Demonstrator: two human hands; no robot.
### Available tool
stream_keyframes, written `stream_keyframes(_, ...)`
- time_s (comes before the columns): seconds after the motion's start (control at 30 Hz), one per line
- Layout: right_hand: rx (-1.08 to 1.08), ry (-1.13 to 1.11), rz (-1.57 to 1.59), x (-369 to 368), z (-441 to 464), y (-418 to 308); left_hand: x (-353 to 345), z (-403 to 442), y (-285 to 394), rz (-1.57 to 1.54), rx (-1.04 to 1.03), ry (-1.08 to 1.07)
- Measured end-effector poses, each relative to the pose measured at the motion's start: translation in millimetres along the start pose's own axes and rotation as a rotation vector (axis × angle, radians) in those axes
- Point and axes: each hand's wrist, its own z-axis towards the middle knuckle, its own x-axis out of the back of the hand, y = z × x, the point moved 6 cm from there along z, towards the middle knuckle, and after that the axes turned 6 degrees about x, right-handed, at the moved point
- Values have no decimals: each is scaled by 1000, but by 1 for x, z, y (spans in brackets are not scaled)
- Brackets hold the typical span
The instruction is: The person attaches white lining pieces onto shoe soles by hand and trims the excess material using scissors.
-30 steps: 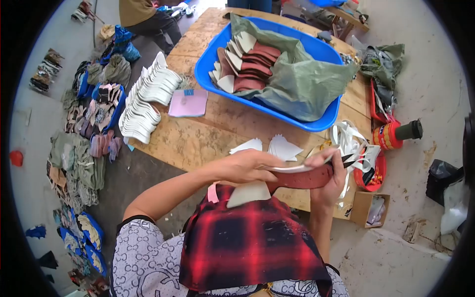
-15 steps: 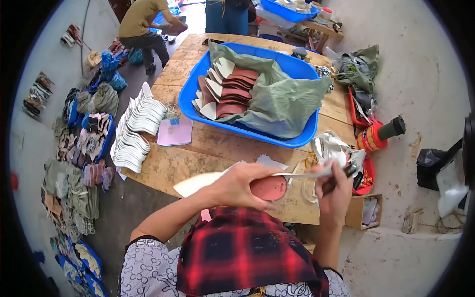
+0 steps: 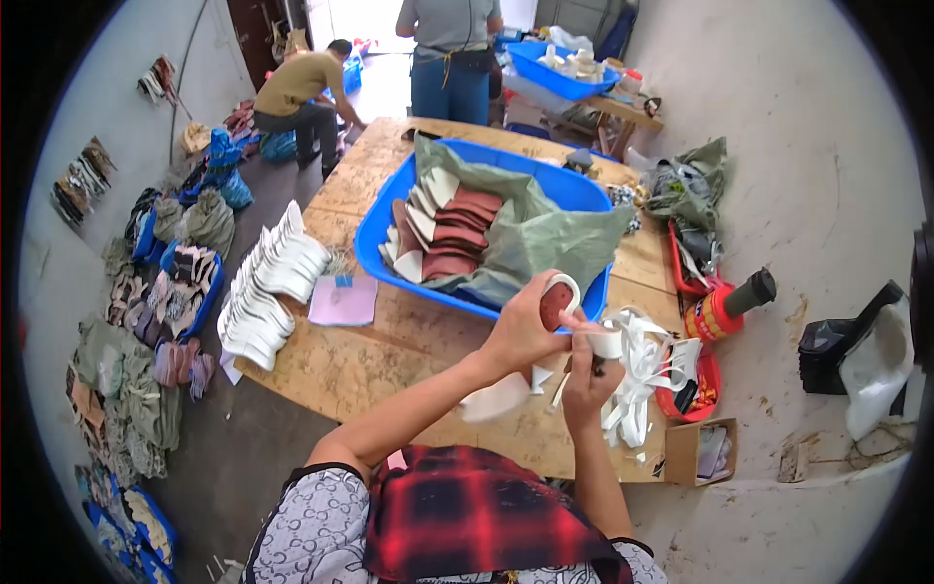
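My left hand [image 3: 522, 329] is wrapped round a shoe insole [image 3: 556, 303], red-brown inside with a white rim, its heel end pointing up. The insole's pale other end hangs blurred below the hand. My right hand [image 3: 590, 375] is closed beside it, with a white strip [image 3: 603, 343] at its fingers and a small dark thing partly hidden in the palm. Both hands are close together over the table's near edge. White straps [image 3: 637, 380] lie in a tangle just right of my right hand.
On the wooden table [image 3: 389, 365] stands a blue tub [image 3: 384, 268] with insoles and green cloth. White insoles [image 3: 272, 277] are stacked left, beside a pink pad [image 3: 343, 301]. A red bowl [image 3: 705, 384], red container [image 3: 708, 313] and cardboard box [image 3: 689, 453] are right. Two people are beyond.
Both hands have moved up and away from the body, and the insole has turned so its heel end points up. The view has tilted upward, showing more of the two people.
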Motion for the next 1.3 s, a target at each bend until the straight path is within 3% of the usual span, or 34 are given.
stream_keyframes(0.1, -214, 66, 71, 12, 29, 12, -5, 14, -6, -391, 211, -203)
stream_keyframes(0.2, -286, 64, 106, 5, 41, 10, -4, 20, -10, -735, 529, -228)
stream_keyframes(0.23, -305, 40, 131, 2, 38, 0, -5, 19, -17, -793, 520, -196)
stream_keyframes(0.37, -389, -35, 196, -5, -4, -13, 2, 7, -45, -791, 553, -47)
stream_keyframes(0.63, -437, -148, 234, 18, -35, 0, -11, -10, -43, -764, 606, 36)
stream_keyframes(0.73, -412, -268, 238, 24, -40, 10, -21, -18, -62, -821, 809, 85)
stream_keyframes(0.83, -560, -72, 631, 14, -72, 30, -46, -36, -105, -1191, 1018, 69)
stream_keyframes(0.9, -494, -114, 294, 4, -83, 34, -57, -52, -104, -1319, 1221, 22)
stream_keyframes(1.0, -329, -204, 375, -17, -70, -3, -49, -68, -106, -1409, 1244, 94)
stream_keyframes(1.1, -439, -109, 467, -3, -60, 2, -5, -71, -93, -901, 792, 122)
stream_keyframes(1.17, -680, -164, 574, 4, -48, -1, 37, -65, -42, -142, 233, -135)
stream_keyframes(1.2, -699, -202, 655, 1, -50, -1, 42, -69, -11, 229, -53, -264)
stream_keyframes(1.3, -643, -287, 747, -19, -51, -19, 39, -78, 18, 131, 50, -370)
